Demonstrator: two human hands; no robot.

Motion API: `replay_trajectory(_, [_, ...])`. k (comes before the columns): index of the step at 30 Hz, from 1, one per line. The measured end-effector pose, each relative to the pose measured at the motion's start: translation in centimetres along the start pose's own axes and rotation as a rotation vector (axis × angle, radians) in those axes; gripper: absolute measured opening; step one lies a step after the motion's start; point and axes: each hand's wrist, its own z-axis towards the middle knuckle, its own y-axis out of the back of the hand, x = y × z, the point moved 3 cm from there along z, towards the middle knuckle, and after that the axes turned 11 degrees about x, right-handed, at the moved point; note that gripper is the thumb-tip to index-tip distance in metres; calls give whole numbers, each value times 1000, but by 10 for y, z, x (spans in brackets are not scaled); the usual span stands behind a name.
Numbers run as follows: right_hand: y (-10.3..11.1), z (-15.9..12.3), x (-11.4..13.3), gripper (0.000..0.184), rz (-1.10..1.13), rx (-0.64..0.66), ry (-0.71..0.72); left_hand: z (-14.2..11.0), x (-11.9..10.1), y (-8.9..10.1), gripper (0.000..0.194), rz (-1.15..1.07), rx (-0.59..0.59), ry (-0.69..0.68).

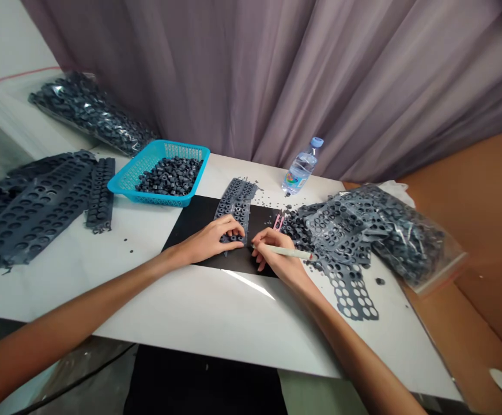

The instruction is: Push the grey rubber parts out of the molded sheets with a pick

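On a black mat (190, 230) lies a dark grey molded sheet (234, 199) with rows of small round ring-like parts. My left hand (211, 239) grips the near end of this sheet, thumb and fingers closed around its edge. Just to the right, my right hand (276, 253) holds a pale pen-like tool (294, 252) in a writing grip. The tool's tip is hidden by the fingers, close to the sheet's near right corner. Pink-handled snips (279, 220) lie behind my right hand, beside loose dark parts.
A blue basket (155, 199) of small dark parts stands left of the mat. More sheets (34, 202) are piled far left, near a filled clear bag (86, 109). Punched sheets (341, 225), another bag (410, 248) and a water bottle (301, 170) are at right.
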Motion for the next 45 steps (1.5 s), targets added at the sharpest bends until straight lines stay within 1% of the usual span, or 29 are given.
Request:
replay_trajectory(3, [6, 0, 1, 12, -11, -44, 15, 0, -6, -4, 24, 32, 1, 0])
replay_trajectory(6, [9, -1, 0, 12, 18, -34, 22, -2, -9, -3, 25, 38, 26, -21])
replay_trajectory(11, [1, -6, -2, 12, 74, 41, 41, -9, -10, 1, 27, 94, 36, -64])
replay_trajectory(15, [-4, -5, -6, 11, 74, 7, 39, -11, -12, 1, 27, 145, 46, -73])
replay_trajectory(19, [-6, -3, -9, 11, 70, 24, 27, -11, -15, 0, 25, 185, 50, -71])
replay_trajectory(27, [-6, -2, -9, 11, 57, -11, 35, -10, -16, 0, 24, 208, 56, -75])
replay_trajectory(35, [-8, -2, -8, 12, 23, -19, 25, -10, -16, -1, 25, 238, 55, -87])
replay_trajectory(39, [-9, -1, -8, 12, 10, -8, 35, -10, -17, -4, 27, 350, 49, -83])
replay_trajectory(43, [-10, -4, -6, 7, -67, -14, 47, -7, -22, -13, 24, 511, 56, -88])
replay_trajectory(45, [-10, -5, -5, 6, -130, -19, 59, -5, -27, -15, 26, 478, 10, -107])
